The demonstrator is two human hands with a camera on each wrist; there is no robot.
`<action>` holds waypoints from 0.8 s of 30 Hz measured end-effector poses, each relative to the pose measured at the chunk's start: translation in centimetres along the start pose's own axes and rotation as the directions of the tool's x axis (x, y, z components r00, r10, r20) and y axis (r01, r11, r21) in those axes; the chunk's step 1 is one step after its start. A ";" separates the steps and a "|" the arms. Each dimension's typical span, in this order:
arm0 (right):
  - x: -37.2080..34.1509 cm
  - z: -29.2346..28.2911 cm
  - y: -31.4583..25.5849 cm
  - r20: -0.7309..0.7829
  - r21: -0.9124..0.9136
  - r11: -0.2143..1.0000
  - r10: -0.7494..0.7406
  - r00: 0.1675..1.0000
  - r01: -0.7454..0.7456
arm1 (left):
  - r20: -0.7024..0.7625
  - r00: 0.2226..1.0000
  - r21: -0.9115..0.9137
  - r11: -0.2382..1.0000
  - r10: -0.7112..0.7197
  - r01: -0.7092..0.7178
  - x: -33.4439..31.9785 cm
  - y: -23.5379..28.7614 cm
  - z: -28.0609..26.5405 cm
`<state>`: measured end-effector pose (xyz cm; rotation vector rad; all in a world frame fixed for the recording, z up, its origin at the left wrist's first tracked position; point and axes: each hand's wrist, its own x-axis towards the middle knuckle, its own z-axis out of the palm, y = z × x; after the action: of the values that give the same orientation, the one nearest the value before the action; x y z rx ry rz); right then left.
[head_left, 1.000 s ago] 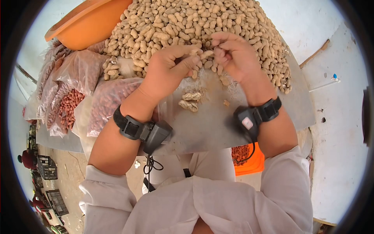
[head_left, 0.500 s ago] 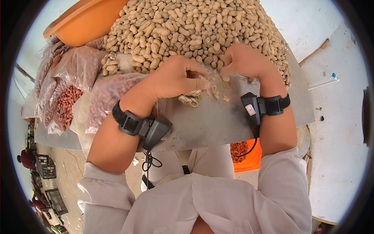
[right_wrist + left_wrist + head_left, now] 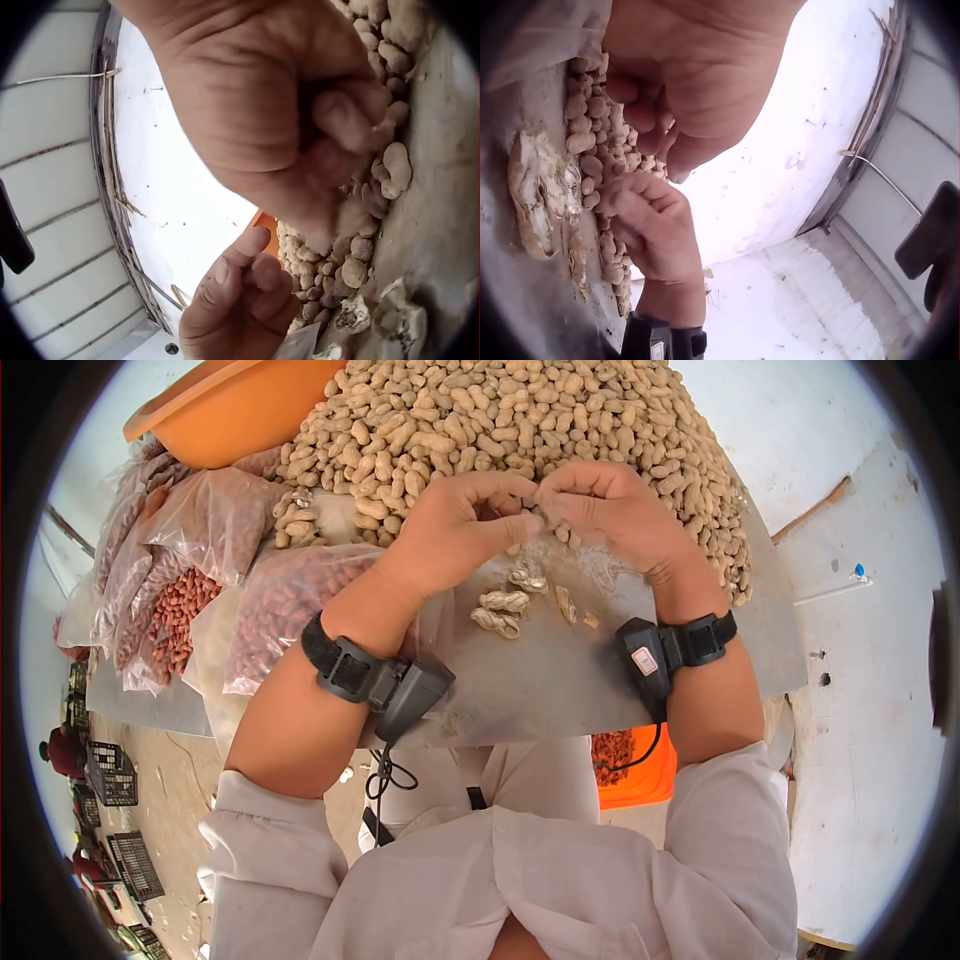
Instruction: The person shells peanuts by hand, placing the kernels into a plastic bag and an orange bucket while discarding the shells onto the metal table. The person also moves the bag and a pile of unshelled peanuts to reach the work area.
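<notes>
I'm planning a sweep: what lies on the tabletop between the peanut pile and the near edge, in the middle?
Opened peanut shells and small fragments lie there; the head view shows them.

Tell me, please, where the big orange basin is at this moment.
In the head view, the orange basin is at the upper left, beside the peanut heap and just beyond the plastic bags of reddish kernels.

The grey tabletop (image 3: 570, 702) carries a heap of peanuts (image 3: 520, 420) just beyond the fingers (image 3: 500, 483), cracked shells (image 3: 497, 622) on their near side, and plastic bags (image 3: 285, 600) of reddish kernels (image 3: 183, 614) to their left
</notes>
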<state>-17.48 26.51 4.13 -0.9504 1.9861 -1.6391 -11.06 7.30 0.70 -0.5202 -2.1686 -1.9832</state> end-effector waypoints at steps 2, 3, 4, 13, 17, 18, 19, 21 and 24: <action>0.4 0.3 0.8 0.053 0.256 0.966 -0.048 0.997 0.033 | -0.023 0.998 -0.040 0.997 -0.064 0.063 0.0 0.4 0.1; 0.7 0.5 1.2 0.075 0.379 0.925 -0.077 0.994 0.043 | -0.034 0.995 -0.060 0.994 -0.095 0.093 -0.1 0.6 0.1; 0.9 0.8 1.5 0.055 0.379 0.923 -0.096 0.994 0.068 | -0.042 0.995 -0.034 0.996 -0.086 0.084 -0.1 0.8 0.2; 0.6 2.3 1.0 -0.072 0.030 0.965 -0.258 0.964 0.260 | -0.070 0.995 0.307 0.950 0.074 -0.049 -0.5 1.0 0.5; 0.5 2.6 1.1 -0.103 0.052 0.959 -0.271 0.957 0.277 | -0.049 0.989 0.383 0.917 0.142 -0.112 -0.7 1.5 0.6; 0.5 3.0 1.0 -0.106 0.106 0.956 -0.262 0.959 0.273 | -0.051 0.987 0.380 0.916 0.156 -0.125 -0.7 1.5 0.6; 0.5 3.4 1.0 -0.163 0.137 0.948 -0.264 0.951 0.287 | -0.066 0.986 0.364 0.923 0.155 -0.121 -0.7 1.7 0.6; 0.5 4.2 1.2 -0.274 0.195 0.928 -0.260 0.926 0.318 | -0.098 0.984 0.333 0.936 0.152 -0.111 -0.7 2.2 0.8; 0.4 5.1 1.3 -0.284 0.401 0.858 -0.216 0.934 0.320 | -0.131 0.978 0.280 0.952 0.163 -0.121 -0.7 2.0 0.8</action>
<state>-14.63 22.75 1.75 -0.9211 1.5402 -2.3262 -9.67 8.08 2.21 -0.4524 -2.1909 -1.5659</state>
